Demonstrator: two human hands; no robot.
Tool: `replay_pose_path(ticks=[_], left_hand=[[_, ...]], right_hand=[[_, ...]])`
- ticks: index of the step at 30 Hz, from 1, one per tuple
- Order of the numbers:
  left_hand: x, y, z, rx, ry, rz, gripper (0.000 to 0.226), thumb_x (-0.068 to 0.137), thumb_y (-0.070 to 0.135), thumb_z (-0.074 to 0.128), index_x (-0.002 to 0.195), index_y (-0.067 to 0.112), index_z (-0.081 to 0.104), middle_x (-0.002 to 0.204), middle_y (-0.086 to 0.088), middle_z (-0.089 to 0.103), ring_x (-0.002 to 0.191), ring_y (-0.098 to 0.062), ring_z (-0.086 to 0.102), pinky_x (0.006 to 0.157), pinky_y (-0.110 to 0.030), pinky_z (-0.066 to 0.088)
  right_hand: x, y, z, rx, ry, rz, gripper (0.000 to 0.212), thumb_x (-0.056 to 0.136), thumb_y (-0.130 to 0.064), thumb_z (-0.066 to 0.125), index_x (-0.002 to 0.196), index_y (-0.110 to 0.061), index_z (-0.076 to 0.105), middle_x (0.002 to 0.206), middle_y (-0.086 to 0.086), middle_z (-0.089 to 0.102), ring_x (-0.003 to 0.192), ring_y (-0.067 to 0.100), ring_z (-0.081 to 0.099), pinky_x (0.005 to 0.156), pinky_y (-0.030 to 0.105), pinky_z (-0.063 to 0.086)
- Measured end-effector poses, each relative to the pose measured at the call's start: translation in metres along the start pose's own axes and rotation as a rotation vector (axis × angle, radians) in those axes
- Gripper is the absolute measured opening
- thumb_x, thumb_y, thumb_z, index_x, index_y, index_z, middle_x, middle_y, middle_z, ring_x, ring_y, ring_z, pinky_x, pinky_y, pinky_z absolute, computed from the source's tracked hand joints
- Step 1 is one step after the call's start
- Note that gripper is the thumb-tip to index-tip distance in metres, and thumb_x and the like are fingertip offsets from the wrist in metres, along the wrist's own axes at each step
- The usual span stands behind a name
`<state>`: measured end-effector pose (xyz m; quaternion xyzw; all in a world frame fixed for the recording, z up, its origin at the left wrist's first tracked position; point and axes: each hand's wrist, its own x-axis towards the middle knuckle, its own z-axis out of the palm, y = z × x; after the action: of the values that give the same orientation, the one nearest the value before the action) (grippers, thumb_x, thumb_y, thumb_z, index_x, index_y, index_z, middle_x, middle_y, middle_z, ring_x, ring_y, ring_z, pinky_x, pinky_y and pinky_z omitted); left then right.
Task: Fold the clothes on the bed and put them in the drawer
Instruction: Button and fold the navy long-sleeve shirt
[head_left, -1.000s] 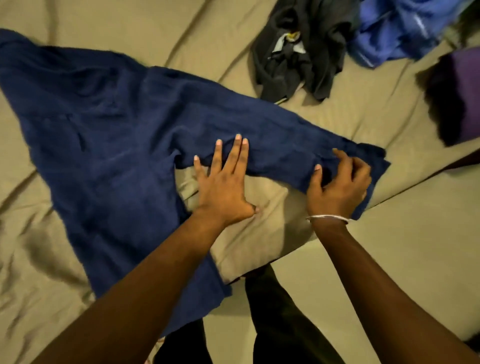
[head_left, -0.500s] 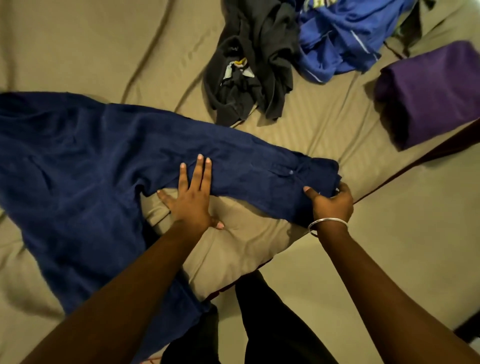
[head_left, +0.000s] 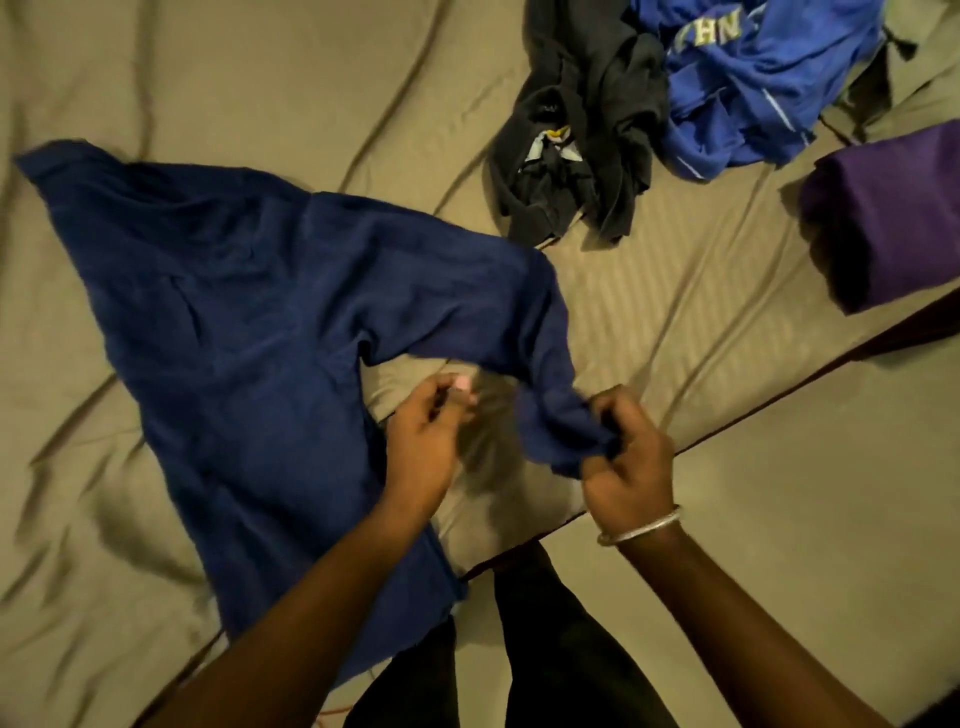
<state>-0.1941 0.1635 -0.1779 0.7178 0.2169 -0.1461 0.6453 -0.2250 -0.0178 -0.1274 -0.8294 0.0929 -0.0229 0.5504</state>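
Though sleeve-end (head_left: 566, 431) in R hand (head_left: 631, 462), downward-right

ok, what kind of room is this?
Most likely a bedroom: a bed under a tan striped sheet, loose clothes heaped on it, and a folded purple garment set near its edge.

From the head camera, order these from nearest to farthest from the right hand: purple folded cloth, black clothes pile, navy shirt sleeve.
From the right hand:
1. Navy shirt sleeve, in its grip.
2. Black clothes pile, up the bed, slightly left.
3. Purple folded cloth, far right by the bed edge.
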Motion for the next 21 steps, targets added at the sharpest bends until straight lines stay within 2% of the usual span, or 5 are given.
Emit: replay_pose_path(ticks=[3,7,12,18,21], left_hand=[[-0.036,0.008,-0.04,-0.724,-0.17,-0.493,0.057,0.094,0.059,0.045,0.102,0.012,0.077,0.103,-0.014,0.071,0.099,-0.028,0.068,0.098,-0.046,0.052],[-0.082,0.003,-0.108,-0.868,-0.208,-0.6,0.063,0.094,0.056,0.044,0.112,0.002,0.072,0.101,-0.021,0.068,0.091,-0.03,0.067,0.078,-0.038,0.06],[-0.12,-0.032,-0.159,-0.477,-0.146,-0.617,0.022,0.093,0.009,0.058,0.089,-0.007,0.072,0.073,-0.015,0.072,0.064,-0.024,0.07,0.053,-0.027,0.055],[-0.141,-0.112,-0.18,-0.154,0.096,-0.465,0.013,0.086,0.007,0.073,0.098,0.002,0.071,0.091,-0.012,0.076,0.093,-0.031,0.071,0.078,-0.034,0.06],[-0.15,-0.132,-0.175,-0.01,0.093,-0.393,0.019,0.085,0.012,0.075,0.103,0.013,0.068,0.096,-0.003,0.074,0.098,-0.025,0.07,0.078,-0.026,0.057]], right_hand=[[-0.039,-0.029,0.043,-0.191,-0.314,-0.274,0.034,0.066,-0.005,0.056,0.095,-0.022,0.056,0.091,-0.015,0.065,0.077,0.01,0.064,0.065,0.025,0.049],[-0.086,-0.049,0.101,-0.435,-0.527,-0.541,0.02,0.075,-0.019,0.051,0.092,-0.02,0.061,0.089,-0.001,0.069,0.068,0.027,0.063,0.051,0.034,0.05],[-0.15,-0.042,0.148,-0.612,-0.732,-0.66,0.029,0.073,-0.024,0.057,0.101,-0.027,0.054,0.099,-0.005,0.068,0.067,0.022,0.062,0.045,0.028,0.048],[-0.21,-0.016,0.169,-0.804,-0.925,-0.606,0.048,0.061,-0.034,0.075,0.105,-0.028,0.057,0.119,0.002,0.064,0.081,0.024,0.063,0.059,0.033,0.053],[-0.218,0.001,0.163,-0.799,-1.03,-0.595,0.031,0.077,-0.046,0.06,0.102,-0.027,0.06,0.115,0.004,0.063,0.089,0.026,0.063,0.066,0.037,0.053]])
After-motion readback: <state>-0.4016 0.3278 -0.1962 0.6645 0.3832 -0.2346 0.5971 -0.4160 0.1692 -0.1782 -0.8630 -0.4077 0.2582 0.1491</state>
